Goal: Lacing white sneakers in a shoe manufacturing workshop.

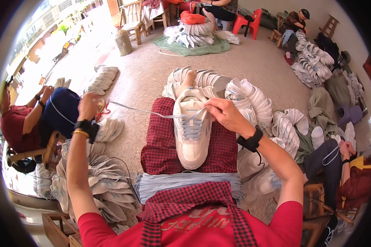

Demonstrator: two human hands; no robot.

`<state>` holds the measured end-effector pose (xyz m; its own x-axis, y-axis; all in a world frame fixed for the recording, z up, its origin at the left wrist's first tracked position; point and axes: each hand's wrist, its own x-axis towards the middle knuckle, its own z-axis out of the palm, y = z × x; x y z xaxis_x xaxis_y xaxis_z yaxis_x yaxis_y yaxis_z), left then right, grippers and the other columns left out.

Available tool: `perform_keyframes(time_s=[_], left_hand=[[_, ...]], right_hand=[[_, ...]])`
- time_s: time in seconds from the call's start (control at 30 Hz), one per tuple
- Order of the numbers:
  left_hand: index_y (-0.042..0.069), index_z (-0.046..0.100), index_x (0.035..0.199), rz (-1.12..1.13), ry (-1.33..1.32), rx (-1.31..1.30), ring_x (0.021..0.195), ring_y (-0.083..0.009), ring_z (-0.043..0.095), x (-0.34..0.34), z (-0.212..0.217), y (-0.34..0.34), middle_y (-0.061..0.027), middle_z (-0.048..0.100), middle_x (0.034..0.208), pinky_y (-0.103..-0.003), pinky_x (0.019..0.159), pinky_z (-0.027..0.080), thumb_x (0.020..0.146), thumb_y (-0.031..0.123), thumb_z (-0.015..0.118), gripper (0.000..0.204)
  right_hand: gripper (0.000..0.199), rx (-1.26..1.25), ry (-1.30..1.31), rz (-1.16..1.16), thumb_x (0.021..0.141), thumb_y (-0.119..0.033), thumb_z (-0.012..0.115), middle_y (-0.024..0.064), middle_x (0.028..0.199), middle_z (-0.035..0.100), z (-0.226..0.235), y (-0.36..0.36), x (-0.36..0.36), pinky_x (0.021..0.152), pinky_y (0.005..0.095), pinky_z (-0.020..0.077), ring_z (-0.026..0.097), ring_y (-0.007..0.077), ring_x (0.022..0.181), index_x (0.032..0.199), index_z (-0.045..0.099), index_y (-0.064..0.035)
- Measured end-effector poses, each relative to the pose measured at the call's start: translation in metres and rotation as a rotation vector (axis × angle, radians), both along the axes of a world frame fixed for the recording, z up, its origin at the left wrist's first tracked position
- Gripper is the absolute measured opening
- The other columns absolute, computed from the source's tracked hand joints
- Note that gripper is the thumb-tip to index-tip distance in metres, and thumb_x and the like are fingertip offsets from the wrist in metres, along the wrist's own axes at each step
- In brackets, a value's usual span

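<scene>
Left hand (89, 106) pinched pale lace (138, 110), well left of white shoe (191, 142); right hand (226, 114) pinched lace at shoe's right edge.

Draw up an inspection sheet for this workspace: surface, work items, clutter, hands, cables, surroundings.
Surface: red-and-black checked cloth, beneath the shoe.
Work items: white shoe, toe toward the wearer; pale blue lace threaded in it, one length stretched leftward.
Clutter: stacked pale shoe pieces on the left and right; pale blue strand bundle along the cloth's near edge.
Hands: left hand, blurred, at the lace's outer end; right hand pinches it beside the shoe opening.
Cables: thin black cable at the right wristband.
Surroundings: seated person in dark red at left; red chair farther back.
</scene>
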<state>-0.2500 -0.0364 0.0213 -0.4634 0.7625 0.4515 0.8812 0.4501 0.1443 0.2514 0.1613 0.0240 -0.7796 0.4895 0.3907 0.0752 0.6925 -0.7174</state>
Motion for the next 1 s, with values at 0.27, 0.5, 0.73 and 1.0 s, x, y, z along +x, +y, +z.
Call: perform_keyframes(time_s=[0.27, 0.5, 0.73, 1.0], left_hand=[[-0.001, 0.063, 0.109, -0.706, -0.588, 0.236, 0.096, -0.0311, 0.066, 0.236, 0.002, 0.054, -0.0178, 0.067, 0.101, -0.040, 0.088, 0.053, 0.087, 0.014, 0.072, 0.028], [-0.002, 0.059, 0.096, -0.826, -0.643, 0.141, 0.081, -0.0267, 0.064, 0.259, -0.003, 0.054, -0.0171, 0.064, 0.090, -0.039, 0.069, 0.052, 0.087, 0.021, 0.072, 0.028], [0.003, 0.061, 0.096, -0.875, -0.381, 0.063, 0.066, -0.0261, 0.061, 0.233, -0.001, 0.053, -0.0119, 0.062, 0.084, -0.036, 0.061, 0.050, 0.084, 0.017, 0.075, 0.023], [0.003, 0.066, 0.089, -0.972, -0.307, -0.025, 0.060, -0.0333, 0.061, 0.195, 0.004, 0.047, -0.0128, 0.066, 0.078, -0.041, 0.058, 0.049, 0.091, 0.025, 0.068, 0.023]], right_hand=[[0.015, 0.111, 0.083, -0.091, 0.092, -0.014, 0.068, 0.0099, 0.068, 0.061, 0.007, -0.007, 0.015, 0.050, 0.0304, 0.0376, 0.048, 0.0151, 0.053, 0.092, 0.070, 0.0018], [0.017, 0.141, 0.013, -0.260, 0.093, -0.013, 0.067, 0.0090, 0.069, 0.060, -0.015, -0.004, 0.026, 0.052, 0.0315, 0.0375, 0.048, 0.0158, 0.054, 0.086, 0.067, 0.0015], [0.013, 0.032, 0.007, -0.069, 0.092, -0.012, 0.066, 0.0142, 0.085, 0.066, -0.008, -0.008, 0.026, 0.065, 0.0358, 0.0489, 0.062, 0.0255, 0.072, 0.101, 0.063, -0.0021], [0.013, 0.507, -0.050, -0.108, 0.088, -0.012, 0.071, 0.0102, 0.085, 0.064, -0.019, 0.002, 0.056, 0.060, 0.0407, 0.0522, 0.067, 0.0310, 0.073, 0.098, 0.065, -0.0073]])
